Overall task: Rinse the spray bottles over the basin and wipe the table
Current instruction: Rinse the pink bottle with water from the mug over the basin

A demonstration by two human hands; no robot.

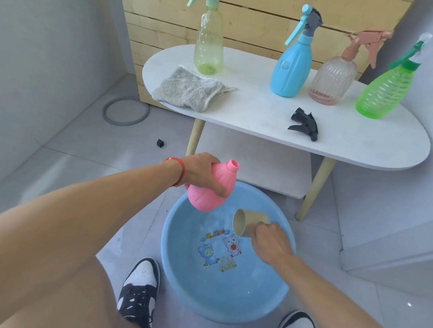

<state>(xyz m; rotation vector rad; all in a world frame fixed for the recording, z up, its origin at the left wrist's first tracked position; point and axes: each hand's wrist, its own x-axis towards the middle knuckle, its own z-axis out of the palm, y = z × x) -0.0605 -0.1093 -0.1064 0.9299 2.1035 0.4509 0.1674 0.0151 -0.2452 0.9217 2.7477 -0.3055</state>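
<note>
My left hand [200, 173] grips a pink spray bottle [209, 190] with its cap off, tilted over the far rim of the blue basin [179, 280]. My right hand [271, 242] holds a beige cup [247, 222] on its side above the water, its mouth turned toward the pink bottle. On the white oval table [346, 143] stand a yellow-green bottle [208, 43], a blue bottle [291, 66], a clear pink bottle [332, 79] and a green bottle [384, 93]. A black spray head [305, 124] lies on the tabletop, and a grey cloth [186, 90] rests near its left end.
The basin sits on the tiled floor between my two shoes [140, 288]. A grey ring [125, 110] and a small black cap [160, 143] lie on the floor to the left. A wooden slatted panel [252, 20] stands behind the table. The table has a lower shelf [259, 163].
</note>
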